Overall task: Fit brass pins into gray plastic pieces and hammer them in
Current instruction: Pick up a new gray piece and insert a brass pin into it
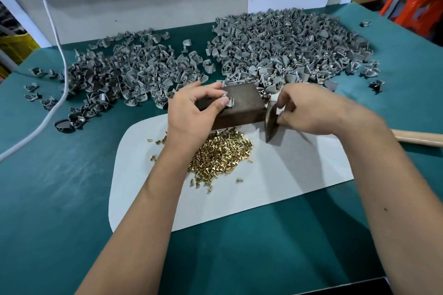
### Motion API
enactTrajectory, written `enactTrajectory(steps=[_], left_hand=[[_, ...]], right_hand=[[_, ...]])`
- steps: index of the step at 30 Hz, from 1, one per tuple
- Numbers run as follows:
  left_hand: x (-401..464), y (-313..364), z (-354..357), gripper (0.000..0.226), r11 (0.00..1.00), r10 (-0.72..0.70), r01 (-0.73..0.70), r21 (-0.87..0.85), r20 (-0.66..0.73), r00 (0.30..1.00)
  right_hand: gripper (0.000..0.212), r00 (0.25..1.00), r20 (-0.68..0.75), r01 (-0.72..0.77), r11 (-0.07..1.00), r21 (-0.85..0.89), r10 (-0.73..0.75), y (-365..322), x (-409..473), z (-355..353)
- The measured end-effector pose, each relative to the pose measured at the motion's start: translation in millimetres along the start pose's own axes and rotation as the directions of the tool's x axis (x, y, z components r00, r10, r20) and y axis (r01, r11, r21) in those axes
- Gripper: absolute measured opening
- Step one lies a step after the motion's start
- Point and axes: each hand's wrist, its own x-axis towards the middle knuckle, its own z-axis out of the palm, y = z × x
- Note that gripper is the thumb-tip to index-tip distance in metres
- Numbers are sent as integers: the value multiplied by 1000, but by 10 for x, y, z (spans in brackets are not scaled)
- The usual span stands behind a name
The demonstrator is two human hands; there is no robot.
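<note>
Two bare forearms enter from the lower edge, ending in the left hand (191, 112) and right hand (314, 110). No sleeves, gloves, rings or watch visible; fingernails short; a small dark mole marks the right forearm.

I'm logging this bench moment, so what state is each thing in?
Left hand: pinches a gray piece on the block.
Right hand: fingers curled at the hammer head.
Block: lies flat on the sheet's far edge.
Pins: loose heap on the white sheet.
Hammer handle: lies on the table.
Gray pieces: two loose piles behind the block.
</note>
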Motion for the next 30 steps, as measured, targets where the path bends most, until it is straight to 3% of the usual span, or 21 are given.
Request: enactTrajectory(steps=[3, 14, 18, 21, 25, 30], left_hand=[[-5, -2, -12, 14, 1000, -25, 25, -1, 24, 999], [-36, 23, -34, 14, 997, -47, 49, -53, 45, 998], [-28, 32, -66, 16, 996, -54, 59, -72, 76, 996], [-29, 37, -91, 15, 992, -54, 67, -104, 128, 990], [-44, 79, -83, 12, 992, -43, 65, -110, 196, 980], [-44, 105, -83, 11, 994, -46, 65, -91, 200, 979]], right_hand=[[14, 1000, 19, 20, 998, -57, -19, -12, -32, 0], [17, 999, -40, 17, 991, -133, -22, 17, -36, 48], [22, 996, -90, -20, 999, -46, 16, 110, -37, -31], [18, 965, -251, -47, 990, 131, 79, 148, -29, -90], [6, 932, -361, 58, 962, 265, 43, 1, -11, -145], [23, 940, -307, 226, 947, 227, -150, -249, -64, -169]])
